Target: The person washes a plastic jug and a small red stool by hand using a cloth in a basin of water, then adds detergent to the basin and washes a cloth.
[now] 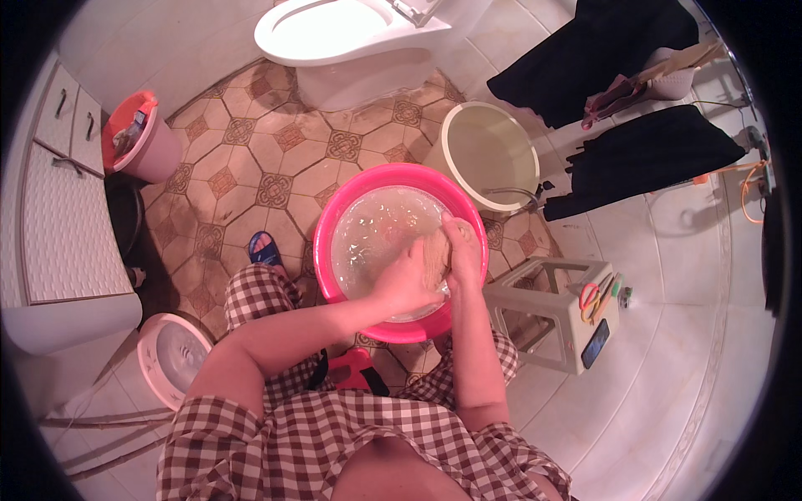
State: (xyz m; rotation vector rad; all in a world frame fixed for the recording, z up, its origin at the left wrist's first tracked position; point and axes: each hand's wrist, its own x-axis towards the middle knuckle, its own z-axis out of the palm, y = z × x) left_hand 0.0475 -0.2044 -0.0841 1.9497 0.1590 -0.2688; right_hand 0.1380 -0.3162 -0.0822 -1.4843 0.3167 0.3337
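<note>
A round pink plastic basin [322, 278] holds cloudy, sudsy water in front of me. Over its right side, my left hand [401, 278] and my right hand [462, 253] grip a wet tan cloth-like item [437, 255] between them. The left fingers press against its left side, while the right hand wraps its right edge. What exactly the item is cannot be told. Part of the left fingertips is hidden by it.
A cream bucket of water [446, 141] with a hose stands beyond the basin. A plastic stool [564, 313] at right bears scissors [590, 304] and a phone [595, 344]. A toilet [369, 81] is ahead; a pink bin [152, 147] and small basin [148, 369] are left.
</note>
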